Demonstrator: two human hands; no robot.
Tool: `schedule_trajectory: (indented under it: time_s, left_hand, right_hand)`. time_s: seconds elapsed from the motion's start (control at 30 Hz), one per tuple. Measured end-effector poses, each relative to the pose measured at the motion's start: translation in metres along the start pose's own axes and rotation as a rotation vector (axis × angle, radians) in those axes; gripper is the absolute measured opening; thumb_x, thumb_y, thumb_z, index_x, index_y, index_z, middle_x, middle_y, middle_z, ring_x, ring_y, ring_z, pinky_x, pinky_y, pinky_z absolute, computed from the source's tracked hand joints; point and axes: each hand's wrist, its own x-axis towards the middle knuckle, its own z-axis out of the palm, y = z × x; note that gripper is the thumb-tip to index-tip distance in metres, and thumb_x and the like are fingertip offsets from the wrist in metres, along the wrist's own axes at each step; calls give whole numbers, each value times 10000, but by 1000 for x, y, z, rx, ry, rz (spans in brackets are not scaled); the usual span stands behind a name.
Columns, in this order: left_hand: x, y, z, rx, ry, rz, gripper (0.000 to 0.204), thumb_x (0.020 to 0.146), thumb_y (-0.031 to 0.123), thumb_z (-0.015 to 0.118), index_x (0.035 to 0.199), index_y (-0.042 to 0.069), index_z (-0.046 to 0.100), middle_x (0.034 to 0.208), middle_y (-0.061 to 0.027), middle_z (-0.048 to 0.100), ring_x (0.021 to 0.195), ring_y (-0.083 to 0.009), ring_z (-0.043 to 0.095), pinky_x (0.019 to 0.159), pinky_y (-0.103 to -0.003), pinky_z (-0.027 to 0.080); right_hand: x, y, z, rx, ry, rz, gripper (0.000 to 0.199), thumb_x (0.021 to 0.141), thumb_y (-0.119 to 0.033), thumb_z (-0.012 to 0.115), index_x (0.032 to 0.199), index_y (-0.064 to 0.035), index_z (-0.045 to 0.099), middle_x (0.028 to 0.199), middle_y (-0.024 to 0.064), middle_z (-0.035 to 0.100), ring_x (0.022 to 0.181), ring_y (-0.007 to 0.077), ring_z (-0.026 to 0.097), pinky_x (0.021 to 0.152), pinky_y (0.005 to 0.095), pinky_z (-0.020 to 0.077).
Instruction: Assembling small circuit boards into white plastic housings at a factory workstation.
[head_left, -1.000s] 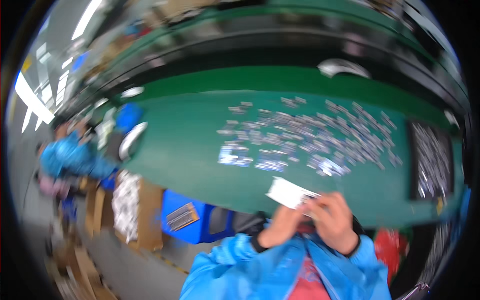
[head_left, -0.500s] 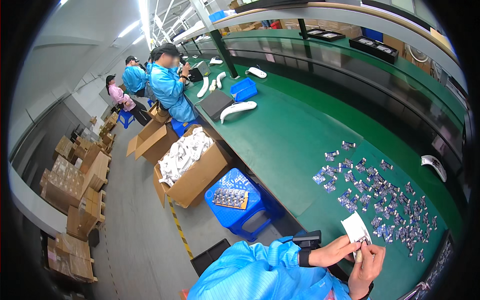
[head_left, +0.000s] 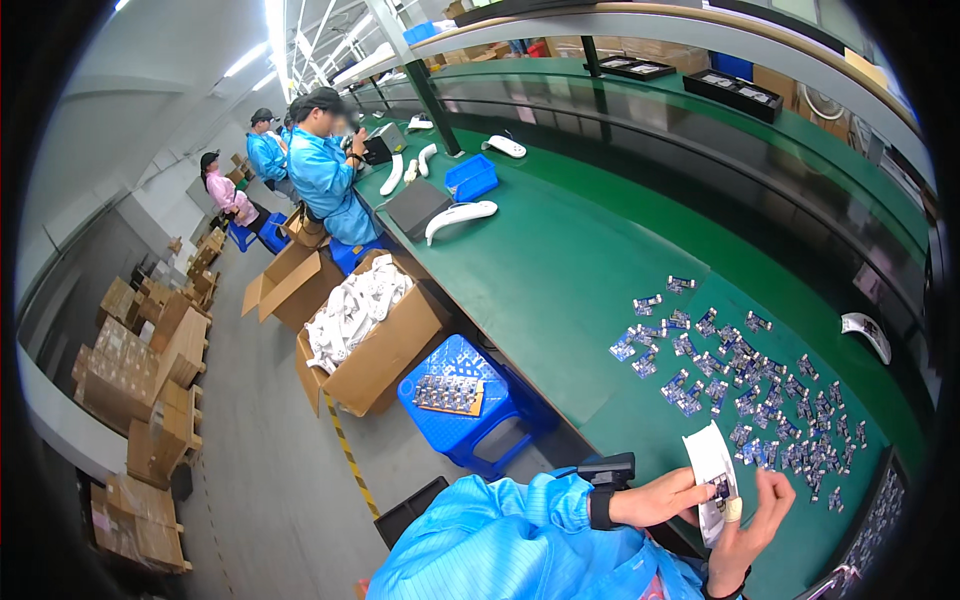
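My left hand (head_left: pixel 658 498) grips a white curved plastic housing (head_left: pixel 711 455), its fingers on the inner side. A small dark circuit board (head_left: pixel 719 488) shows inside the housing by those fingertips. Close on the right, my right hand (head_left: pixel 757 528) has its thumb and fingers apart. A beige cover sits on one digit, which is at the housing's edge; whether it touches cannot be made out. Nothing shows between the right fingers. Many loose blue circuit boards (head_left: pixel 765 395) lie scattered on the green bench top (head_left: pixel 560 300) beyond my hands.
A blue stool (head_left: pixel 450 425) holding a board panel (head_left: pixel 449 394) stands left of the bench, beside a carton (head_left: pixel 395 350) of white housings. A blue bin (head_left: pixel 471 177), a white housing (head_left: pixel 461 219) and a co-worker (head_left: pixel 330 170) are farther off. Another white housing (head_left: pixel 866 336) lies far right.
My right hand has moved off the inside of the housing, its fingers opening out to the right. The housing is turned more upright, showing the small board in it. The whole view has shifted slightly.
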Motion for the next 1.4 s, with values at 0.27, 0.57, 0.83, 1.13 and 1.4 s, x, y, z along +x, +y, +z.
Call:
schedule_trajectory:
  time_s: [0.27,0.57,0.83,1.13,1.4]
  left_hand:
    - [7,6,-5,89,-135,33,362,1020,255,395,1254,-12,469,1153,-96,571,1041,-183,580,876,-339,513]
    - [78,127,-68,-71,128,177,392,998,220,418,1290,-41,417,1279,-178,532,1178,-323,539,983,-486,463]
    - [307,154,-234,-279,458,166,335,1004,138,373,1270,-65,368,1226,-267,514,1122,-429,548,911,-555,507]
    - [391,158,-305,-233,517,41,441,1025,255,315,1277,-105,353,1263,-321,458,1147,-443,521,963,-522,484]
    - [191,210,-256,603,368,-142,555,956,337,537,1368,16,348,1262,-258,513,1080,-354,598,884,-407,527]
  right_hand:
    - [3,17,2,299,-62,311,472,833,-283,633,1186,4,506,1198,140,478,1033,265,483,884,361,389]
    - [16,33,-13,268,285,265,352,840,-138,589,1161,-7,525,1341,190,400,1213,302,446,959,381,387]
    - [29,38,-26,316,183,403,231,871,14,511,1085,22,597,1128,144,558,1038,257,552,900,307,436]
    - [51,71,-31,571,1,627,243,891,-14,493,1114,21,584,1197,150,516,1081,252,533,938,317,415]
    - [38,61,-13,616,83,581,166,880,6,470,1025,14,550,1144,131,498,868,143,554,728,244,453]
